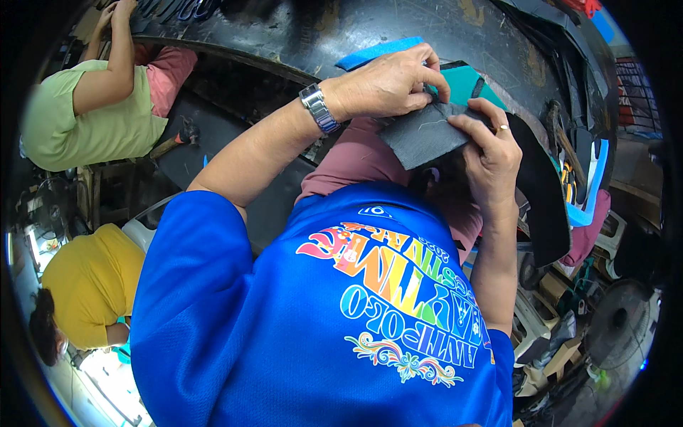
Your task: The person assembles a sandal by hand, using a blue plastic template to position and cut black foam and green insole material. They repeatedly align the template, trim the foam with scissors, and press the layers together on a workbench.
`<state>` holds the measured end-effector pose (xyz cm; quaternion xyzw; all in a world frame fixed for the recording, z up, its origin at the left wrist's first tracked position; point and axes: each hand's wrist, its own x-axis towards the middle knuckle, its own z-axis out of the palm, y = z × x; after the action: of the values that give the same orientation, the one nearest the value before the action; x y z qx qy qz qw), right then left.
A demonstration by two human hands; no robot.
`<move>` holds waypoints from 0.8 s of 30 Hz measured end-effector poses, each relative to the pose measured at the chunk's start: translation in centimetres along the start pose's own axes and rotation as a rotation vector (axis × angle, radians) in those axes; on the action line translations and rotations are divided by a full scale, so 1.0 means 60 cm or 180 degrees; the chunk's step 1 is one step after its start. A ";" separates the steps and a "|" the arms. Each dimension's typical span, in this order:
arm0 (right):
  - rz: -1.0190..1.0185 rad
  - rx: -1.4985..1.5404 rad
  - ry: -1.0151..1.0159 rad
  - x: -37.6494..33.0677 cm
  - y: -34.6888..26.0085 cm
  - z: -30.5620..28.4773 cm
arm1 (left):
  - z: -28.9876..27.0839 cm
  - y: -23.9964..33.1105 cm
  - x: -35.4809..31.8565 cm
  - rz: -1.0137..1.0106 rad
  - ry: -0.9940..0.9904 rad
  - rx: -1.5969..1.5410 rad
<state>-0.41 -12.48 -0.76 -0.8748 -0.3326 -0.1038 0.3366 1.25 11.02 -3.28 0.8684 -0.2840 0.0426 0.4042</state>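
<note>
The person in the blue printed jersey holds a flat, dark grey piece of rubbery sheet material [425, 135] between both hands, just in front of the curved black worktable [370, 28]. The left hand [388, 82], with a metal wristwatch [318, 108] on its wrist, comes over the top of the grey piece; its fingertips are closed down on the upper edge, pinching it. The right hand [491, 153], wearing a ring, grips the right side of the same piece, thumb and fingers pressed together on it. The piece sits raised off the worktable, above the person's pink-trousered lap, tilted a little with its lower corner pointing down toward the jersey.

Just beyond the grey piece, on the worktable, lie a blue strip [377, 52] and a teal flat cut shape [466, 82]; a large black curved sheet [544, 185] hangs off the worktable's edge beside the right hand.

As a judgement, the step in hand looks like working the upper edge of the grey piece, folding or trimming it by finger; whether a tool is held cannot be told. The next move would call for both hands keeping the sheet taut while the left fingertips travel along the edge.

Left of the worktable, a person in a light green shirt [99, 121] and another in a yellow shirt [89, 285] are at work.
</note>
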 end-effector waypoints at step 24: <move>0.1550 0.0260 -0.0992 0.067 0.060 -0.053 | 0.061 -0.007 0.057 -0.0092 0.0200 -0.0389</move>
<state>5.13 -14.48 1.38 -0.9200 -0.1645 0.1292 0.3314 3.74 7.01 -4.99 0.8444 -0.2606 0.0465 0.4658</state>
